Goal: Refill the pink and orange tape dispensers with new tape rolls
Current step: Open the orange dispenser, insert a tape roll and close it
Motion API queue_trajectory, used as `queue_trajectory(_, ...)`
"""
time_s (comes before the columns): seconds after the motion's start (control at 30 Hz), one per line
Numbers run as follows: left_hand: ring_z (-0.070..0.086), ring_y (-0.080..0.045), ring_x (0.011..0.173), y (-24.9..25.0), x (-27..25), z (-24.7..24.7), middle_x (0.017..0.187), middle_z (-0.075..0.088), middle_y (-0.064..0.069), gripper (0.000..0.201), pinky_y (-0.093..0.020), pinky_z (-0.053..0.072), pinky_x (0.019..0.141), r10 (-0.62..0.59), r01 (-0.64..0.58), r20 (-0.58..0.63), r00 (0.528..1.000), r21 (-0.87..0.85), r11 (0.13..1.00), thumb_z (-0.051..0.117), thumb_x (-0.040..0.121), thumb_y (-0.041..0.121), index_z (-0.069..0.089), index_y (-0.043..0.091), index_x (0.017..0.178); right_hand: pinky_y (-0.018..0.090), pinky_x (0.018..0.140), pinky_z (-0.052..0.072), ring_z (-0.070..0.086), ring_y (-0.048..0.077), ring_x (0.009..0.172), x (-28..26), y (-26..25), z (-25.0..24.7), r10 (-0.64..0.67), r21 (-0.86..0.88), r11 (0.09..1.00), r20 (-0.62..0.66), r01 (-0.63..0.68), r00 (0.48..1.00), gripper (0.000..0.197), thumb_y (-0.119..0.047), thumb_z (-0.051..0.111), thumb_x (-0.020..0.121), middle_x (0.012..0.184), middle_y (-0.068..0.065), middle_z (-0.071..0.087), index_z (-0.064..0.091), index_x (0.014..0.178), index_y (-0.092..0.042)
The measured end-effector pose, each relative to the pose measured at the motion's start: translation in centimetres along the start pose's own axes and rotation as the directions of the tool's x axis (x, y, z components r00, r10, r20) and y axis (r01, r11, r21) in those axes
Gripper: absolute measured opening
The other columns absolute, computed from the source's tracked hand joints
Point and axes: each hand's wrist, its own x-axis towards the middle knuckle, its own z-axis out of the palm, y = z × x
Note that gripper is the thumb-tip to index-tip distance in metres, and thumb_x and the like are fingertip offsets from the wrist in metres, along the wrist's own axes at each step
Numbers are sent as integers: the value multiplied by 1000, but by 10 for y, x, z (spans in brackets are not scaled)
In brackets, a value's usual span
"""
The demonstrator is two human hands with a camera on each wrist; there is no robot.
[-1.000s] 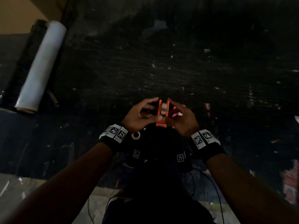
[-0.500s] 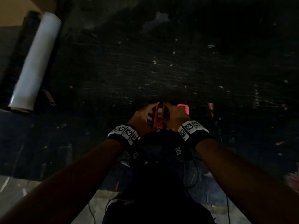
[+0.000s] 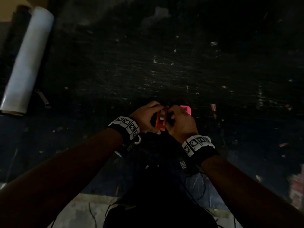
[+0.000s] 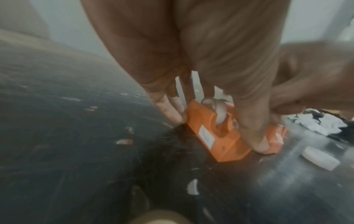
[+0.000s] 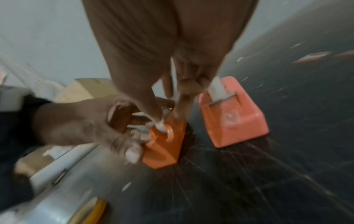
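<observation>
Orange tape dispenser (image 3: 160, 120) stands on the dark scratched tabletop (image 3: 181, 71). Left hand (image 3: 144, 117) grip closes on its sides, thumb and fingers curled. Right hand (image 3: 180, 122) pinches crumpled tape at its top. Pink tape dispenser (image 5: 232, 112) stands just beside, untouched.

Both hands on orange dispenser (image 5: 164, 145), pink dispenser (image 5: 235, 119) just beside, on dark tabletop (image 5: 258, 181)
</observation>
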Motion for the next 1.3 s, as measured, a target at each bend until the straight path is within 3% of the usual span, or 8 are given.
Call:
queue_trajectory(0.13,50,-19,129,-2,0,-3,144,40,3,97,-43,48,108,11,-12,42,999,24,1000,96,53,41,52,19,137,33,66,54,65,28,82,2,0,6,-109,-23,994,-9,109,994,32,-20,71,79,113,6,59,60,110,-17)
queue_trajectory(0.27,51,-20,128,-1,1,-5,143,41,3,92,-44,48,107,2,-4,50,999,40,999,96,53,36,54,19,133,37,70,56,66,24,79,8,-3,8,-142,-10,990,-5,142,990,25,-15,68,82,112,3,59,62,106,-17)
queue_trajectory(0.43,50,-21,130,-2,2,-4,146,38,2,94,-43,48,108,19,-23,56,998,67,998,95,57,34,49,18,138,40,79,57,67,23,89,5,-1,5,-141,-8,990,-5,141,990,28,-16,69,81,114,1,63,64,109,-16)
queue_trajectory(0.6,49,-21,132,-7,2,-1,147,39,1,104,-43,47,110,35,-37,37,999,53,998,95,56,35,45,17,145,42,76,58,66,24,87,-3,1,5,-136,19,991,-7,136,991,35,-17,71,79,109,1,65,61,112,-18)
queue_trajectory(0.73,47,-18,133,-9,2,0,148,38,3,111,-38,45,111,58,-59,35,998,46,997,95,58,34,38,24,152,39,68,58,66,22,80,-12,3,9,-46,100,994,-18,48,999,28,-18,71,75,97,1,67,59,100,-18)
queue_trajectory(0.93,48,-18,132,-16,4,3,146,38,5,116,-45,48,108,82,-80,39,996,-35,996,94,55,35,34,35,153,33,79,60,71,11,84,-26,0,20,-20,169,986,77,7,997,23,-18,75,75,98,-1,75,71,98,-18)
queue_trajectory(1.1,50,-17,128,-14,5,0,140,42,4,115,-42,50,106,119,-118,37,992,-25,993,96,53,32,37,36,152,22,65,58,69,10,73,-23,0,15,18,218,976,22,-22,1000,27,-20,71,81,92,-3,72,57,104,-19)
queue_trajectory(1.3,54,-20,123,-7,6,-5,138,46,1,94,-44,52,102,77,-79,50,996,34,996,98,50,35,57,16,133,41,76,57,70,25,79,-8,-10,9,-26,60,998,68,22,997,40,-22,61,89,92,3,72,46,126,-22)
